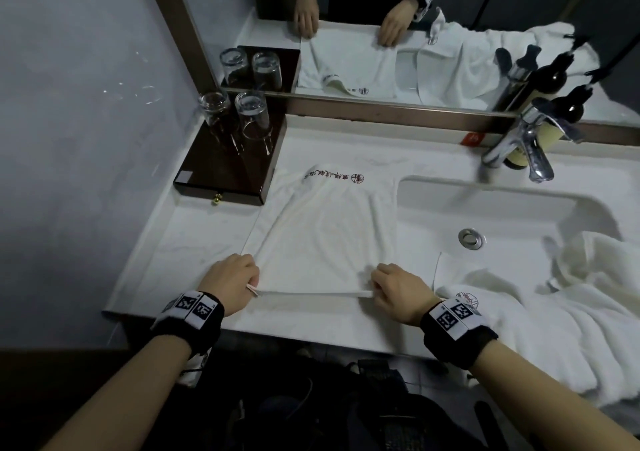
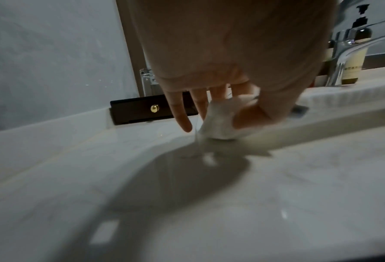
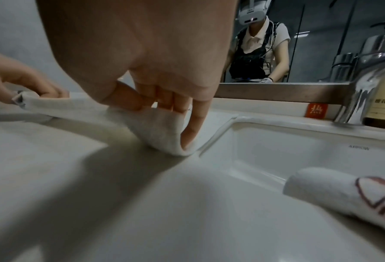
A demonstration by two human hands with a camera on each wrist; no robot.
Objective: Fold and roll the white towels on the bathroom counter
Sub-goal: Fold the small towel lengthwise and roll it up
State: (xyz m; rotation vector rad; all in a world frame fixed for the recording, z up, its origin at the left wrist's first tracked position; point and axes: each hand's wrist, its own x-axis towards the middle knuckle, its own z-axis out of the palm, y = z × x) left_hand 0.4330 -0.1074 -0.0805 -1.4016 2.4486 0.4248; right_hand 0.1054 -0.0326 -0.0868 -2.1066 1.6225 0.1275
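- Two hands hold the near edge of a white towel [image 1: 325,229] spread flat on the table [image 1: 194,229], left of the sink [image 1: 502,215].
- The towel shows creases and dark red printed characters along its far edge.
- The left hand [image 1: 230,284] pinches the near left corner between thumb and fingers, the corner lifted just off the table.
- The right hand [image 1: 398,289] pinches the near right corner, cloth bunched under the fingertips.
- More white towels [image 1: 554,315] lie crumpled to the right, partly over the sink.
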